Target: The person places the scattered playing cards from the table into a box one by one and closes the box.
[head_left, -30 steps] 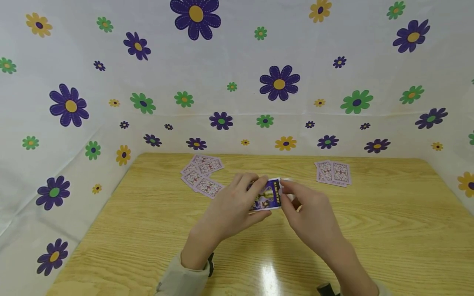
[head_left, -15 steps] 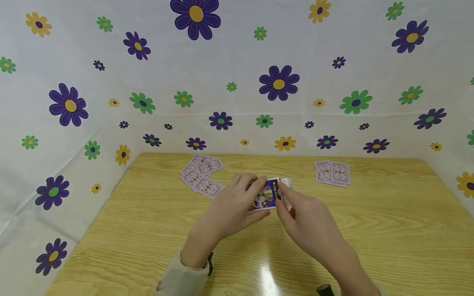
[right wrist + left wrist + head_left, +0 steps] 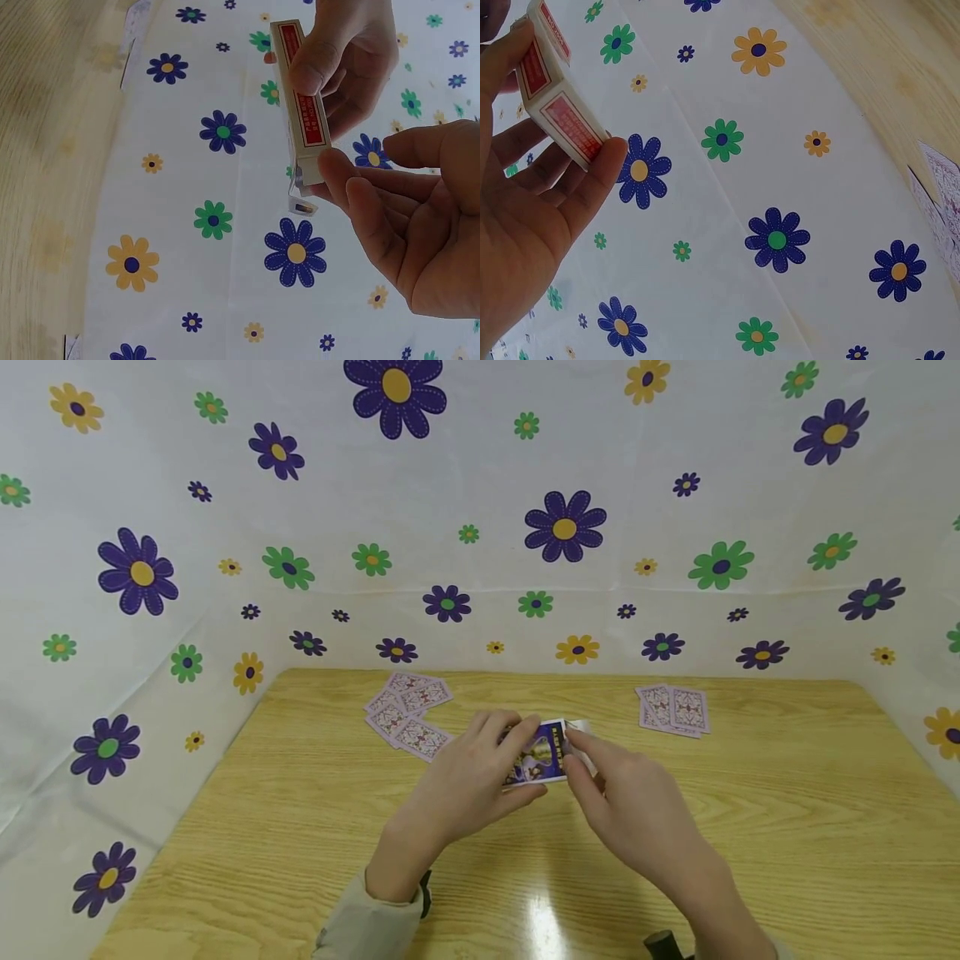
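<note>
More of the white end flap (image 3: 583, 727) shows beyond the right hand (image 3: 637, 802) than a second ago, so the playing-card box (image 3: 543, 753) seems opened there. The left hand (image 3: 461, 772) grips the box between both hands; the right pinches its flap end.

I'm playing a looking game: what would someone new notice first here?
Probably the flower-covered cloth behind the table, with big purple blooms. Next, the little box in the left hand, the right hand at one end. Patterned cards lie near the table's far edge, some left, others right.
</note>
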Available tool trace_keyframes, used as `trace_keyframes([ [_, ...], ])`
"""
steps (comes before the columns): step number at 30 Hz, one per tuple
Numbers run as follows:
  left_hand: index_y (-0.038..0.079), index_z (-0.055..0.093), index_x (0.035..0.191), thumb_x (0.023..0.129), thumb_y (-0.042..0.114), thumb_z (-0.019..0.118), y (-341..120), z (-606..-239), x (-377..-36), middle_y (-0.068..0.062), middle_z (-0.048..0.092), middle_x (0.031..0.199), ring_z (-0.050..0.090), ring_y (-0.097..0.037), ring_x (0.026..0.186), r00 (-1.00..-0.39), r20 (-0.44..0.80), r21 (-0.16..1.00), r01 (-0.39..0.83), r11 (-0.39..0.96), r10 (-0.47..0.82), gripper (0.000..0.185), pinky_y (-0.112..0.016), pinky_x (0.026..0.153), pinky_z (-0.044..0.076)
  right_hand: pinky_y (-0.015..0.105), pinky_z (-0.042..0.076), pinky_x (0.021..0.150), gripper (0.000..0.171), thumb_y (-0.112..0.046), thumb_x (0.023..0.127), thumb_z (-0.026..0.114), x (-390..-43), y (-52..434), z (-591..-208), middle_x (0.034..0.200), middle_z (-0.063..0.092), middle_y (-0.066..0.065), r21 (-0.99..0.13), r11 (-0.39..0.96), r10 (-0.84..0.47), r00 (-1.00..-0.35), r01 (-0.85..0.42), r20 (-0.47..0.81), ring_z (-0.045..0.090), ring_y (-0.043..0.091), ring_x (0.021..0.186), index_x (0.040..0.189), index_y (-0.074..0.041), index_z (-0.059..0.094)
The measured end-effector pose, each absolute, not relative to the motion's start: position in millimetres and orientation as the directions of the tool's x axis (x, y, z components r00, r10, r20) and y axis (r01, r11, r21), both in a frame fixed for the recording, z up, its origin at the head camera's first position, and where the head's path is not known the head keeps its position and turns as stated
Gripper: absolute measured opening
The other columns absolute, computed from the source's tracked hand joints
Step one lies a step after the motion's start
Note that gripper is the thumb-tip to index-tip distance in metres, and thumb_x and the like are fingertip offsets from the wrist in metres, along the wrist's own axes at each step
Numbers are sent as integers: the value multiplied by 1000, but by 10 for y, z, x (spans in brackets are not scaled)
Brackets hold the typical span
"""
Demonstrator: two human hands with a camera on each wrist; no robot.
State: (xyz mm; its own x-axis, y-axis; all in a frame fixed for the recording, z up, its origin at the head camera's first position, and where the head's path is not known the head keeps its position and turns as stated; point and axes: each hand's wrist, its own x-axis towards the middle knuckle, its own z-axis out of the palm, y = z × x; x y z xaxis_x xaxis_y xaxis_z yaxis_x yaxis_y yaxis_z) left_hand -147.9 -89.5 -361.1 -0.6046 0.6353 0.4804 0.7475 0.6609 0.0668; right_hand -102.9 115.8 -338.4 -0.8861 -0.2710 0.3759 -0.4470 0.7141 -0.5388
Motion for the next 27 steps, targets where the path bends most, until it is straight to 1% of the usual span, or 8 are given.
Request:
trace_keyframes([
  [2, 2, 54, 136, 85, 39, 78, -890, -3607, -1480, -13, 58, 120, 56, -24, 110, -607, 478, 70, 746, 662, 635, 67, -31, 83, 55, 22, 42, 45, 32, -17, 100, 59, -1040, 1193, -3376, 74, 65, -2, -555, 705, -256, -888, -441, 382, 50, 3, 55, 129, -3, 65],
  [5, 2, 53, 137, 86, 40, 77, -885, -3606, -1482, -13, 58, 121, 56, -24, 110, -617, 468, 83, 743, 664, 632, 68, -31, 84, 55, 23, 46, 48, 31, -17, 101, 58, -1067, 1270, -3363, 95, 72, 5, -606, 673, -214, -895, -425, 390, 57, 8, 63, 129, -4, 64],
  [7, 2, 53, 138, 86, 40, 77, -882, -3603, -1480, -13, 58, 122, 56, -24, 111, -627, 460, 90, 737, 670, 629, 68, -31, 84, 55, 24, 48, 50, 31, -17, 102, 57, -1097, 1342, -3356, 112, 71, 8, -641, 642, -179, -895, -420, 407, 61, 11, 68, 129, -4, 63],
  [9, 2, 52, 138, 87, 40, 76, -878, -3599, -1480, -14, 57, 122, 56, -24, 111, -633, 453, 93, 734, 673, 628, 68, -31, 84, 55, 25, 48, 48, 31, -17, 102, 55, -1136, 1429, -3355, 117, 69, 10, -669, 616, -141, -893, -417, 427, 63, 13, 69, 129, -4, 62],
  [14, 1, 52, 138, 88, 39, 75, -869, -3590, -1478, -14, 57, 123, 55, -25, 112, -631, 447, 94, 739, 667, 635, 67, -31, 82, 55, 25, 46, 46, 31, -18, 103, 54, -1270, 1673, -3376, 118, 69, 12, -667, 639, -57, -888, -383, 455, 64, 18, 69, 129, -4, 61],
  [17, 1, 51, 139, 88, 38, 75, -871, -3590, -1474, -14, 56, 123, 55, -24, 111, -635, 442, 105, 738, 667, 633, 67, -30, 81, 55, 26, 46, 48, 35, -19, 102, 53, -1362, 1821, -3397, 117, 68, 16, -649, 688, -17, -902, -324, 432, 64, 24, 74, 132, -2, 59],
  [22, 1, 50, 140, 88, 38, 75, -880, -3597, -1468, -14, 55, 123, 54, -24, 111, -648, 432, 115, 730, 674, 627, 68, -29, 80, 55, 31, 49, 56, 42, -22, 102, 51, -1550, 2085, -3471, 123, 63, 25, -629, 748, -2, -949, -211, 316, 65, 36, 91, 136, 2, 54],
  [27, 1, 50, 140, 87, 37, 75, -874, -3607, -1467, -14, 56, 122, 55, -24, 110, -654, 418, 114, 726, 678, 630, 68, -29, 81, 54, 49, 53, 71, 48, -24, 102, 49, -1736, 2366, -3599, 132, 53, 33, -593, 799, -18, -990, -96, 136, 59, 47, 106, 138, 7, 49],
])
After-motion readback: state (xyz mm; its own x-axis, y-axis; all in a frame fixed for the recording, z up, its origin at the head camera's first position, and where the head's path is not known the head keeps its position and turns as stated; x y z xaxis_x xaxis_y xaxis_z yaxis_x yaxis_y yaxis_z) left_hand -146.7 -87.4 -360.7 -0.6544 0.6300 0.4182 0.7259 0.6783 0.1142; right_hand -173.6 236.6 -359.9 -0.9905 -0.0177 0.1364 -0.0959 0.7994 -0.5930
